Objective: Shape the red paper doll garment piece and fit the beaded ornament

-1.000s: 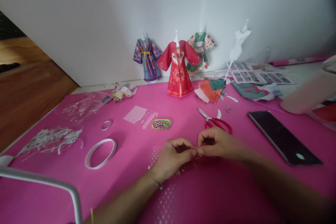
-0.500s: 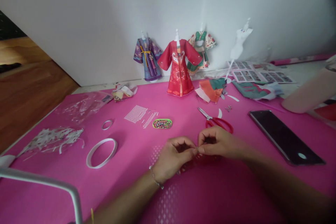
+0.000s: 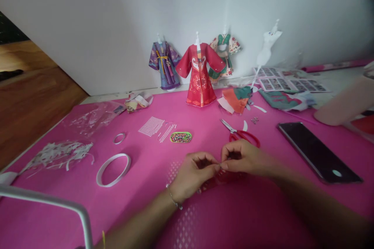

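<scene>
Both hands meet at the front of the pink mat (image 3: 140,210), fingertips almost touching. My left hand (image 3: 194,173), with a bracelet at its wrist, pinches the edge of a red patterned piece of fabric (image 3: 217,181). My right hand (image 3: 241,157) pinches the same piece from the other side. Most of the fabric hangs below the fingers, partly hidden by them. Anything small between the fingertips is too fine to make out. Just beyond my right hand lie red-handled scissors (image 3: 247,137). A green-rimmed tray of colourful beads (image 3: 181,137) rests beyond my left hand.
Doll forms wear a red robe (image 3: 200,74), a purple robe (image 3: 165,66) and a green robe (image 3: 223,56) by the wall. A bare white form (image 3: 265,48) leans right. A phone (image 3: 315,151), tape rolls (image 3: 101,171), gem stickers (image 3: 151,126) and fabric scraps (image 3: 238,99) lie around.
Both hands stay pinched together in nearly the same place. The red fabric beneath the fingers has shifted slightly and shows a little more.
</scene>
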A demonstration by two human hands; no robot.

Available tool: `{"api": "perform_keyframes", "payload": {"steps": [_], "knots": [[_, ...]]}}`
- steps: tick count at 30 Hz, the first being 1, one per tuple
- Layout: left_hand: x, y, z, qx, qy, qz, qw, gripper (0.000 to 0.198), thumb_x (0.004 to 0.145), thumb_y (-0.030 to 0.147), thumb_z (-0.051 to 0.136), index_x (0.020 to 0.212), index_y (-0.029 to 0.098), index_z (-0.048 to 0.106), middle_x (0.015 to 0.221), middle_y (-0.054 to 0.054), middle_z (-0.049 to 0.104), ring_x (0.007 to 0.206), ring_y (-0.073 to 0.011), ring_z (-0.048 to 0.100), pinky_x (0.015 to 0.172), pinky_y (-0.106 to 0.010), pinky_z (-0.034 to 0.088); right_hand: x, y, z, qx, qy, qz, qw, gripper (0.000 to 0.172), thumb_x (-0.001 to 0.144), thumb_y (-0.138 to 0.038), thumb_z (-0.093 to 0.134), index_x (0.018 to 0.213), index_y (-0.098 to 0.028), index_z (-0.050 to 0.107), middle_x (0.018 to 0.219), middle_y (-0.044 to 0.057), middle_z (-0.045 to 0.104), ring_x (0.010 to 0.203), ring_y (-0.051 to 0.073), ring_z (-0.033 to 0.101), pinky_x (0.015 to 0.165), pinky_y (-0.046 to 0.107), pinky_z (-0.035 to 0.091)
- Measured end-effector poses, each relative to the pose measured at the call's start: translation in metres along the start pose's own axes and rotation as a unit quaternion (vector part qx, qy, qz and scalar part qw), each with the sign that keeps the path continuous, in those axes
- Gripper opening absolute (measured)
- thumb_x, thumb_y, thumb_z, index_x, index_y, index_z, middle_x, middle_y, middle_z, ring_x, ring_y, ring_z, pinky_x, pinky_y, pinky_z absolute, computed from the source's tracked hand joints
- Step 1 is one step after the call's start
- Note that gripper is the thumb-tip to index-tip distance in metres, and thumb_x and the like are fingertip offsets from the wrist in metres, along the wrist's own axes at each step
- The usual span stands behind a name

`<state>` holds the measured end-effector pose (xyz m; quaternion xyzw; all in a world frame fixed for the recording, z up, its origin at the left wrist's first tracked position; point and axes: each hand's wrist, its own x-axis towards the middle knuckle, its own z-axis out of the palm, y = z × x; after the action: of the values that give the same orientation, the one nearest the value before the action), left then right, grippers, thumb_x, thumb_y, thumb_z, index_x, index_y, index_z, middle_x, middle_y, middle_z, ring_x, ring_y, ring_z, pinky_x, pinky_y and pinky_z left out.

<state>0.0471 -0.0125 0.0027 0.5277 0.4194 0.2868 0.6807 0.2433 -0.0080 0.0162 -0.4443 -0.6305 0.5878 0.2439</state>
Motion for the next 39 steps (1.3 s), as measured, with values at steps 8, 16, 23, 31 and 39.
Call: {"api": "perform_keyframes", "payload": {"steps": [8, 16, 23, 31, 39], "knots": [[0.0011, -0.0001, -0.0007, -0.001, -0.003, 0.006, 1.000, 0.018, 0.070, 0.032, 0.071, 0.069, 0.016, 0.062, 0.054, 0.004, 0.059, 0.038, -0.0058, 0.043, 0.039, -0.018, 0.035, 0.0004, -0.0001, 0.0005, 0.005, -0.001, 0.007, 1.000, 0.014, 0.068, -0.029, 0.069, 0.066, -0.019, 0.060, 0.053, -0.007, 0.048, 0.049, 0.007, 0.038, 0.045, 0.022, 0.027], [-0.0012, 0.0027, -0.0013, 0.002, -0.012, 0.016, 1.000, 0.019, 0.071, 0.033, 0.073, 0.070, 0.015, 0.066, 0.057, 0.002, 0.061, 0.040, -0.0065, 0.045, 0.041, -0.020, 0.037, -0.0010, -0.0004, -0.0009, 0.018, -0.004, 0.007, 1.000, 0.015, 0.068, -0.030, 0.070, 0.066, -0.019, 0.060, 0.051, -0.008, 0.046, 0.048, 0.007, 0.038, 0.044, 0.022, 0.027], [0.0002, 0.0010, -0.0021, -0.006, -0.020, 0.015, 1.000, 0.020, 0.071, 0.034, 0.072, 0.072, 0.015, 0.067, 0.053, 0.003, 0.057, 0.038, -0.0069, 0.044, 0.041, -0.020, 0.036, -0.0002, 0.0000, -0.0023, 0.022, 0.000, 0.001, 1.000, 0.017, 0.069, -0.031, 0.071, 0.066, -0.018, 0.062, 0.052, -0.008, 0.045, 0.049, 0.006, 0.037, 0.045, 0.021, 0.027], [-0.0005, 0.0034, -0.0016, -0.010, -0.019, 0.001, 1.000, 0.021, 0.069, 0.035, 0.072, 0.073, 0.016, 0.064, 0.055, 0.003, 0.058, 0.041, -0.0070, 0.045, 0.041, -0.020, 0.036, 0.0001, 0.0019, -0.0018, 0.021, 0.002, 0.002, 1.000, 0.015, 0.069, -0.030, 0.072, 0.067, -0.018, 0.063, 0.052, -0.007, 0.048, 0.049, 0.007, 0.039, 0.045, 0.022, 0.028], [0.0019, 0.0016, -0.0008, -0.003, -0.008, 0.001, 1.000, 0.018, 0.068, 0.033, 0.070, 0.070, 0.016, 0.063, 0.052, 0.004, 0.057, 0.039, -0.0066, 0.044, 0.040, -0.019, 0.035, -0.0002, 0.0002, -0.0013, 0.015, -0.003, 0.010, 1.000, 0.018, 0.068, -0.032, 0.073, 0.066, -0.019, 0.061, 0.053, -0.007, 0.047, 0.050, 0.007, 0.039, 0.046, 0.022, 0.029]]}}
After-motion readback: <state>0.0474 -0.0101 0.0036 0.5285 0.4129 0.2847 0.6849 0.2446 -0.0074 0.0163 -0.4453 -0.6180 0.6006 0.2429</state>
